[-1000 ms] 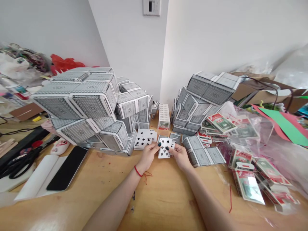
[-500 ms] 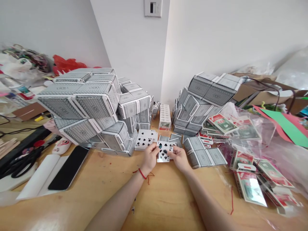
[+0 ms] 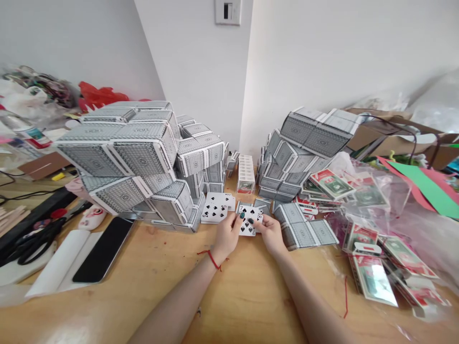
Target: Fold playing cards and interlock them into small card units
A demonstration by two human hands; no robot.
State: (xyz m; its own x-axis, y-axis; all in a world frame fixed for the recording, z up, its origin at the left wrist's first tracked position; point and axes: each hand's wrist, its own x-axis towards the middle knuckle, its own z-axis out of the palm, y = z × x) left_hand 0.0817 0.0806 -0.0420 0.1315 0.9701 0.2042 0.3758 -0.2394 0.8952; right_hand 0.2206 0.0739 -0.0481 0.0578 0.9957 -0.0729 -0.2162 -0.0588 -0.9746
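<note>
Head view: white rectangular seven-of-spades card [image 3: 247, 230] between left hand [image 3: 228, 235] and right hand [image 3: 271, 234], both pinching it; long axis forward; neither nearer.

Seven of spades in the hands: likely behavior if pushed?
The seven of spades looks thin, so probably light and bendy. Held between left hand and right hand, it may bow if squeezed. The eight peeks out behind, so slipping across it is plausible.

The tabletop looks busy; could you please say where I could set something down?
Bare wood lies between the phone and left forearm, between the two forearms, and, with a red thread on it, between the right forearm and boxed decks. Around the held cards it is crowded with gray card blocks and a face-up pile.
</note>
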